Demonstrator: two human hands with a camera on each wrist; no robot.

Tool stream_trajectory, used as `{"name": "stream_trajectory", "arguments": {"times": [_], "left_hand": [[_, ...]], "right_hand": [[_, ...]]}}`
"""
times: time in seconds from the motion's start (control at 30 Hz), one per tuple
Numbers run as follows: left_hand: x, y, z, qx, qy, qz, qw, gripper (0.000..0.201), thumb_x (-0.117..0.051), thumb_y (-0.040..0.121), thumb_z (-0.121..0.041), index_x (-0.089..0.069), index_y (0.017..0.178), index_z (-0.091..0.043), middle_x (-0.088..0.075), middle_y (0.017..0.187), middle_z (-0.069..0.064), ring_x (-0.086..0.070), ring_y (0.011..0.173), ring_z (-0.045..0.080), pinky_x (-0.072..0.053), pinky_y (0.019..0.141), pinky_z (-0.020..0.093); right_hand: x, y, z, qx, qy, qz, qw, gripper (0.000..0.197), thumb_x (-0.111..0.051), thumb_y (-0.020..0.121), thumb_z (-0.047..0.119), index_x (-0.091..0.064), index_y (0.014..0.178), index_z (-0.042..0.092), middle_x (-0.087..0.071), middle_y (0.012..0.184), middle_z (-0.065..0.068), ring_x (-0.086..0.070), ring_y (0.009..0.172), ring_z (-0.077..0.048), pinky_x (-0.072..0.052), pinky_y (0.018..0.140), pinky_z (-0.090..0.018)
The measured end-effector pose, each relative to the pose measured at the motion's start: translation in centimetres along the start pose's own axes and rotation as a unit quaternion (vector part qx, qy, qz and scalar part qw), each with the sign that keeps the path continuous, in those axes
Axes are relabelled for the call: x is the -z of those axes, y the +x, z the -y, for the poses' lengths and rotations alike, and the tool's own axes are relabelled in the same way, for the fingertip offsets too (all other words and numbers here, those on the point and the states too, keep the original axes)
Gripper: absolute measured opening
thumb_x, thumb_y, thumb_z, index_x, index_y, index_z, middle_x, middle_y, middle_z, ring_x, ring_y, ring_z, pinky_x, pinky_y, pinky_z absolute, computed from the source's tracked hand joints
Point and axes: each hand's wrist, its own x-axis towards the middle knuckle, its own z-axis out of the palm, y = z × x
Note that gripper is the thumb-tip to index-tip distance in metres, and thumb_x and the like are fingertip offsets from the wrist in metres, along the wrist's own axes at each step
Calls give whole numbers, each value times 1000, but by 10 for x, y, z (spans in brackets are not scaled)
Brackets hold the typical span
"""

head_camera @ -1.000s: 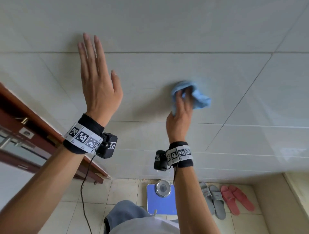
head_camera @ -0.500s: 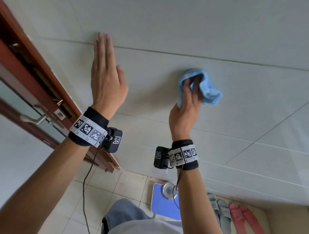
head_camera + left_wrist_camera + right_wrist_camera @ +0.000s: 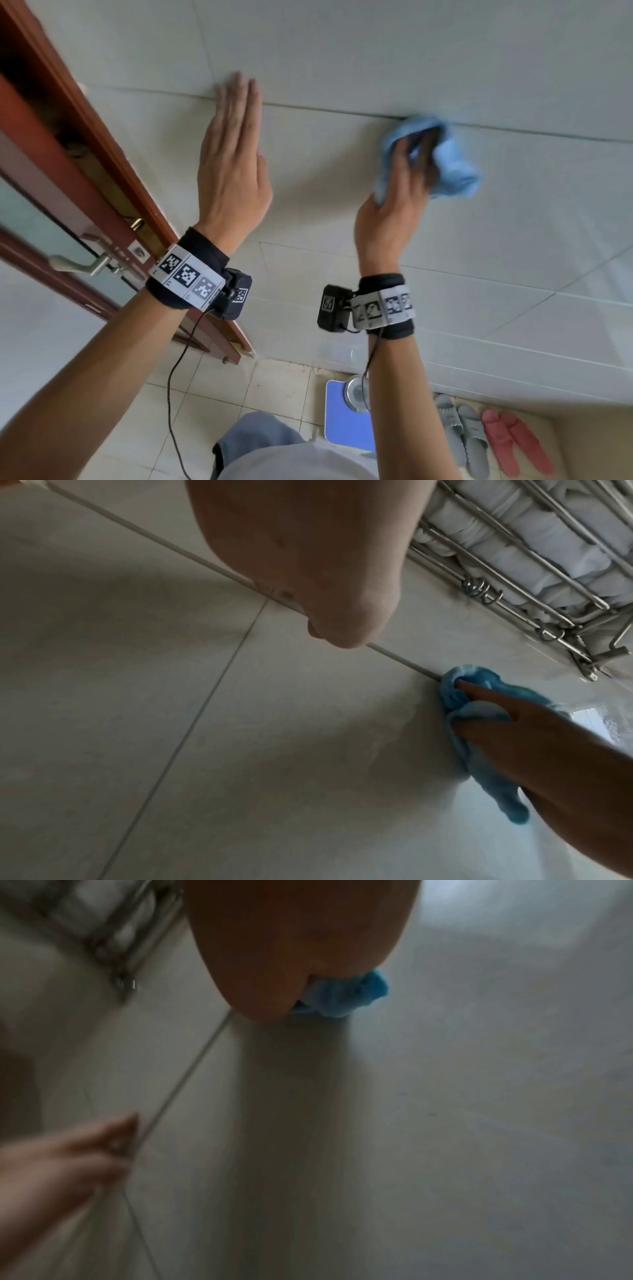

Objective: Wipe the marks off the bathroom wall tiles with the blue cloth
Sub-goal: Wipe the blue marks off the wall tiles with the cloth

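Both hands are up on the wall tiles (image 3: 342, 51), well apart from each other. From the head camera I see my left hand (image 3: 231, 161) with fingers straight and together, fingertips lying at the horizontal grout line (image 3: 325, 111); it holds nothing. My right hand (image 3: 394, 205) has its fingers curled into the blue cloth (image 3: 452, 168), which is bunched up and pressed to the wall just under that same grout line, to the right of the left hand. From the left wrist camera I see two fingers (image 3: 486, 696) dug into the cloth's folds, with a tail of fabric hanging below the hand. The right wrist view is blurred; I make out only the heel of the hand with a blue wad poking out beside it.

Going by size for the rest: the red-brown door frame (image 3: 68, 113) runs down the left of the head view, with a silver lever handle (image 3: 78, 265) on the door. On the floor (image 3: 212, 411) below sits a blue bathroom scale (image 3: 342, 421) with a round dial, then a pair of grey slippers (image 3: 462, 435) and a pair of pink slippers (image 3: 513, 442) side by side against the wall. A wire rack (image 3: 514, 569) holding white cloth shows above the blue cloth in the left wrist view. Black straps with printed markers wrap both my wrists.
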Motion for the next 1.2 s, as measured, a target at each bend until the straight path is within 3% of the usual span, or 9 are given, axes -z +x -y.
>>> {"name": "stream_trajectory", "arguments": {"times": [0.07, 0.2, 0.3, 0.4, 0.67, 1.0, 1.07, 1.13, 1.2], "left_hand": [[4, 2, 12, 0, -11, -10, 1000, 70, -40, 101, 0, -15, 166, -3, -11, 174, 18, -9, 162, 30, -13, 132, 40], [9, 6, 44, 18, -26, -36, 999, 68, -39, 100, 1, -15, 164, 3, -11, 172, 26, -9, 161, 38, -10, 133, 38], [8, 4, 64, 20, -37, -33, 999, 70, -41, 96, 3, -16, 162, 8, -10, 169, 33, -9, 160, 44, -13, 132, 44], [9, 0, 81, 9, -42, -15, 999, 72, -43, 95, 4, -15, 162, 9, -9, 169, 33, -9, 160, 44, -12, 132, 45], [20, -9, 97, -24, -52, 31, 998, 73, -42, 96, 0, -15, 164, 2, -9, 172, 25, -9, 162, 35, -19, 131, 43], [-2, -44, 87, -36, -60, 5, 998, 74, -47, 95, 1, -18, 164, 4, -11, 172, 26, -9, 161, 41, -5, 131, 33], [-13, -52, 79, -33, -60, 9, 998, 74, -46, 97, 0, -16, 164, 3, -10, 172, 25, -7, 161, 40, -2, 131, 32], [-23, -60, 64, -27, -69, 18, 997, 74, -46, 97, 0, -15, 164, 2, -10, 172, 24, -7, 161, 39, -2, 130, 30], [-35, -67, 39, -38, -88, 32, 995, 75, -47, 96, 1, -16, 164, 2, -10, 172, 24, -7, 161, 38, -3, 130, 30]], "right_hand": [[-11, 3, 11, -5, 11, -42, 999, 76, -38, 72, -23, -54, 144, -3, -35, 159, -31, -26, 151, -45, -21, 126, -36], [-61, -57, 22, 37, 13, 29, 999, 68, -40, 72, -22, -65, 131, -3, -45, 153, -29, -33, 146, -43, -27, 123, -34], [-98, -120, 35, 26, -3, 182, 983, 73, -51, 65, -20, -70, 130, 8, -66, 130, -24, -63, 107, -41, -55, 84, -42], [-124, -168, 43, 4, -27, 287, 958, 78, -65, 61, -21, -72, 129, 17, -73, 104, -19, -66, 71, -41, -53, 56, -41], [-150, -221, 56, 11, -55, 361, 931, 71, -65, 75, -15, -65, 137, 21, -73, 112, -16, -66, 87, -40, -57, 71, -42], [-139, -221, -9, -9, -89, 191, 977, 80, -65, 63, -21, -68, 134, 17, -72, 112, -21, -66, 84, -41, -58, 60, -44], [-115, -204, -35, -37, -71, 96, 992, 80, -56, 66, -21, -60, 140, 9, -59, 136, -25, -56, 115, -40, -57, 84, -47], [-85, -182, -63, -128, -12, 15, 992, 81, -43, 72, -19, -45, 151, 3, -32, 161, -20, -30, 149, -31, -33, 119, -36], [-52, -157, -100, -251, 51, -79, 963, 82, -36, 78, -14, -32, 158, 1, -15, 168, -16, -14, 157, -22, -14, 124, -20]]}}
